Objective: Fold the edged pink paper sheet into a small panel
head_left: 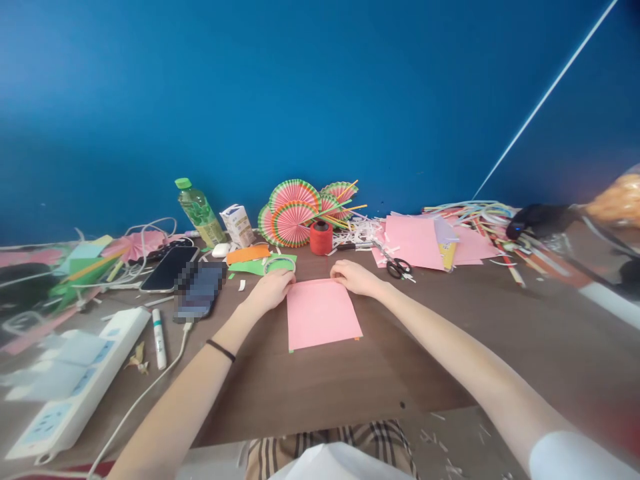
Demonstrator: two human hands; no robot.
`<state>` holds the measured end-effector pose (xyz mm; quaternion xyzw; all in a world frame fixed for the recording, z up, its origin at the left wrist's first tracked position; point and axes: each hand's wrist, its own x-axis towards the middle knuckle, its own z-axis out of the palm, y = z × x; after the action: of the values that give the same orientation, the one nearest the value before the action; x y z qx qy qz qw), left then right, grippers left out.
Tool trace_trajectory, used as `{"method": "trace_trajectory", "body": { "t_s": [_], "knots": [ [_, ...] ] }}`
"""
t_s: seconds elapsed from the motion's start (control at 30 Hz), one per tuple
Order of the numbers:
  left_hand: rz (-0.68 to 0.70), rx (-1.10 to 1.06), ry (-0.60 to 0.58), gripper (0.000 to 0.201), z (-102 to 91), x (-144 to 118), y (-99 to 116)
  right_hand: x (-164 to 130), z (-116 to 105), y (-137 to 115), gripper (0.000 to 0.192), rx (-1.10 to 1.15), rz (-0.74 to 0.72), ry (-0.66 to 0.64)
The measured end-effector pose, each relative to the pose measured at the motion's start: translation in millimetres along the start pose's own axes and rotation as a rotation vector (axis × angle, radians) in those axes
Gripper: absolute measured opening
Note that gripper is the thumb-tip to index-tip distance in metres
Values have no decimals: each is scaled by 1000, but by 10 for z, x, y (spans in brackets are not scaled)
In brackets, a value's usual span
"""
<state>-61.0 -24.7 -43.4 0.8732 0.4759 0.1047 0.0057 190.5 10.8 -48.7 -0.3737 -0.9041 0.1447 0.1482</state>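
A square sheet of pink paper (pixel 323 317) lies on the brown table in front of me, with tiny green and orange bits showing at its near corners. At its far left corner, my left hand (pixel 274 289) is closed on the edge. My right hand (pixel 356 277) pinches the far right corner with bent fingers. A narrow fold line seems to run along the far edge between the hands. Just beyond my left hand are a roll of tape (pixel 280 263) and a green paper sheet (pixel 247 266). A red spool of thread (pixel 321 240) stands beyond the pink sheet.
Pleated paper fans (pixel 295 217) lean near the blue wall. Black scissors (pixel 399 268) and pink sheets (pixel 413 240) lie to the right. On the left are a green bottle (pixel 200 212), phones (pixel 170 270), a marker (pixel 159 340) and a power strip (pixel 95 380) with a white cable.
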Motion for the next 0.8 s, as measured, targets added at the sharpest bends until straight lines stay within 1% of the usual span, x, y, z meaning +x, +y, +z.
{"method": "trace_trajectory", "body": {
  "t_s": [0.13, 0.27, 0.47, 0.63, 0.73, 0.8],
  "knots": [
    [10, 61, -6, 16, 11, -21, 21, -55, -13, -26, 14, -106, -43, -18],
    [6, 150, -20, 19, 32, -62, 78, -97, 21, -65, 17, -248, -63, -25],
    [29, 281, -64, 25, 25, -98, 180, -153, 73, -214, 19, -493, -24, -36],
    [30, 362, -110, 27, -19, -167, 330, -232, 96, -330, 19, -548, 23, -62],
    [-23, 394, -116, 29, 29, -278, 445, -287, 137, -420, 23, -561, 52, -98],
    [-67, 415, -85, 33, 80, -345, 509, -297, 174, -497, 26, -574, 78, -111]
  ]
}}
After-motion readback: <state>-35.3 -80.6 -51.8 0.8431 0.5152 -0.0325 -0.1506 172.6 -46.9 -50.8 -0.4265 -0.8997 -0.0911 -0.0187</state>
